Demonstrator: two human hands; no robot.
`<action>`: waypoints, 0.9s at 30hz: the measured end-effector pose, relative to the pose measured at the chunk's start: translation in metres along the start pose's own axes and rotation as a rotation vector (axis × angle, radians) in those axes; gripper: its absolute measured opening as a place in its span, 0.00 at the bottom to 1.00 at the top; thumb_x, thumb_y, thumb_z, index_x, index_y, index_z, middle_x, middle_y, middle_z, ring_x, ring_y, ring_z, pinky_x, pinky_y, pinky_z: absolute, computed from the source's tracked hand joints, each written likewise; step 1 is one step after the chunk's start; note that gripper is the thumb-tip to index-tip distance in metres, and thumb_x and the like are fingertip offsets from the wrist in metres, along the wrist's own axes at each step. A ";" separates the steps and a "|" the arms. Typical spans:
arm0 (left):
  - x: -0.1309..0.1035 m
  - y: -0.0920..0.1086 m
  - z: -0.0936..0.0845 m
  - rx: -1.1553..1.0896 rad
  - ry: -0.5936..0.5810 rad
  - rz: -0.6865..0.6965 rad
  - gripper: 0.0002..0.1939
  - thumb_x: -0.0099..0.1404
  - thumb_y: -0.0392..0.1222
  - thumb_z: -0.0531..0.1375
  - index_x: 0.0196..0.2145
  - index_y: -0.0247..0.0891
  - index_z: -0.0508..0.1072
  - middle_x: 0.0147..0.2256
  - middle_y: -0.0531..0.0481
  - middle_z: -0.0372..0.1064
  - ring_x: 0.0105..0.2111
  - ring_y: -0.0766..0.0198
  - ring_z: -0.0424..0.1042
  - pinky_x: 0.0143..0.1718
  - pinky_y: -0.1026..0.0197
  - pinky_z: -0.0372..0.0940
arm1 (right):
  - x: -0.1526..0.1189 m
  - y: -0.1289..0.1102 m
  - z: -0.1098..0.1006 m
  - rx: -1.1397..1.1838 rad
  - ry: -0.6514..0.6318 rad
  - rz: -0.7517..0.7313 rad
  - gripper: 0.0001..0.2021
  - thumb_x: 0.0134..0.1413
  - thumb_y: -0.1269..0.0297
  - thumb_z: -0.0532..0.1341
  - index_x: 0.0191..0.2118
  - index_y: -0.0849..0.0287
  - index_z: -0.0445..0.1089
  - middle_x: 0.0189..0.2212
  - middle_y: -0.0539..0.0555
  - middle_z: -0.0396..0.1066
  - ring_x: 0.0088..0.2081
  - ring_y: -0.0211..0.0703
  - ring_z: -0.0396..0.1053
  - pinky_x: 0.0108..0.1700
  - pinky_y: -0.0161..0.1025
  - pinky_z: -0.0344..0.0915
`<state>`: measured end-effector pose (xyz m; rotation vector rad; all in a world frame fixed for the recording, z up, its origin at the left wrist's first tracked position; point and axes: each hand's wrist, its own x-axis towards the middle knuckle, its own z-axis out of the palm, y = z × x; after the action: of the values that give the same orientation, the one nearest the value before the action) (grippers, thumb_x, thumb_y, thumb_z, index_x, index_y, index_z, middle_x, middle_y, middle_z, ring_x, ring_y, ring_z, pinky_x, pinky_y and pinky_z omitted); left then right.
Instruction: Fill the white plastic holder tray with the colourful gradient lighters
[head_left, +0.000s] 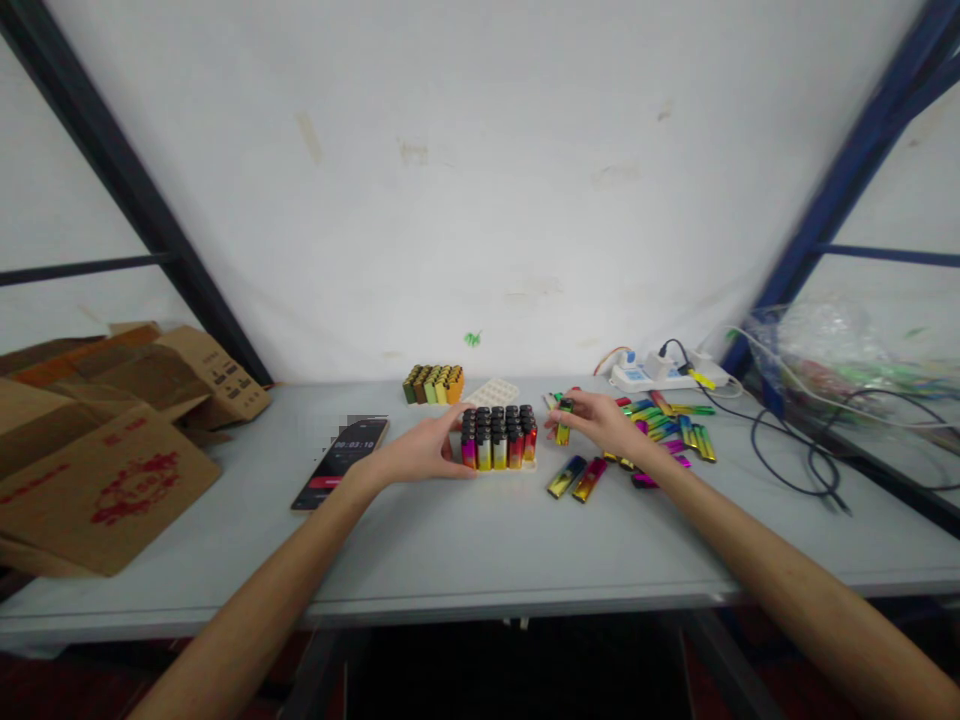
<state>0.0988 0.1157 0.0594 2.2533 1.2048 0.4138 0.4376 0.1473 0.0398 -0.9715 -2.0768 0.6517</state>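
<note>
Upright lighters [499, 438] with black tops stand in packed rows in a white tray [529, 465] at the middle of the table. My left hand [435, 447] grips the left side of this block, thumb at the front corner and fingers behind. To the right of the block, my right hand [589, 418] pinches a single lighter [564, 422], yellow-green with a dark top, held upright and apart from the tray. Two loose lighters, one gold and blue [566, 477] and one red [589, 480], lie just in front of that hand. Part of the pile behind my right wrist is hidden.
Several shiny lighters [664, 428] lie scattered at the right. Behind stand another lighter block [433, 384] and a white perforated tray [493, 393]. A phone [341, 465] and cardboard boxes [142, 480] are left. A power strip [660, 375], black cable [795, 490] and plastic bag [832, 340] occupy the right.
</note>
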 end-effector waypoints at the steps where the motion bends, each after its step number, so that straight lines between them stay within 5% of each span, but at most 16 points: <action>1: 0.000 0.000 0.000 -0.006 0.000 0.007 0.49 0.57 0.54 0.70 0.69 0.43 0.52 0.47 0.45 0.76 0.33 0.57 0.76 0.35 0.59 0.69 | 0.000 -0.001 0.001 -0.001 -0.014 0.003 0.21 0.63 0.43 0.62 0.34 0.58 0.74 0.33 0.54 0.77 0.35 0.46 0.73 0.38 0.39 0.68; 4: 0.000 0.000 0.001 -0.016 0.001 0.010 0.49 0.56 0.54 0.70 0.68 0.44 0.52 0.45 0.46 0.76 0.33 0.57 0.76 0.34 0.59 0.68 | -0.001 -0.004 -0.001 -0.045 -0.005 0.006 0.23 0.65 0.43 0.60 0.28 0.58 0.69 0.26 0.51 0.71 0.29 0.41 0.67 0.33 0.37 0.63; 9: 0.000 0.001 0.000 -0.005 0.006 -0.024 0.50 0.55 0.55 0.71 0.68 0.44 0.53 0.42 0.48 0.76 0.32 0.56 0.76 0.34 0.58 0.68 | -0.002 -0.011 -0.003 -0.077 0.023 0.034 0.22 0.71 0.44 0.51 0.31 0.55 0.62 0.23 0.47 0.64 0.25 0.39 0.63 0.32 0.37 0.61; 20: 0.000 0.000 0.000 -0.013 -0.002 0.001 0.49 0.56 0.54 0.71 0.68 0.44 0.52 0.46 0.45 0.76 0.33 0.56 0.76 0.34 0.58 0.69 | -0.001 -0.015 -0.005 -0.226 0.341 0.070 0.25 0.64 0.46 0.53 0.22 0.54 0.48 0.19 0.46 0.47 0.23 0.36 0.49 0.27 0.38 0.46; 27: 0.000 0.000 -0.001 0.000 -0.002 -0.006 0.49 0.56 0.54 0.71 0.68 0.43 0.53 0.42 0.47 0.76 0.32 0.56 0.76 0.33 0.58 0.69 | -0.002 -0.016 -0.003 -0.248 0.338 0.048 0.18 0.60 0.54 0.53 0.22 0.54 0.50 0.18 0.46 0.50 0.23 0.37 0.51 0.27 0.38 0.46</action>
<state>0.0986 0.1159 0.0602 2.2492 1.2101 0.4094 0.4345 0.1370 0.0520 -1.1842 -1.8629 0.2335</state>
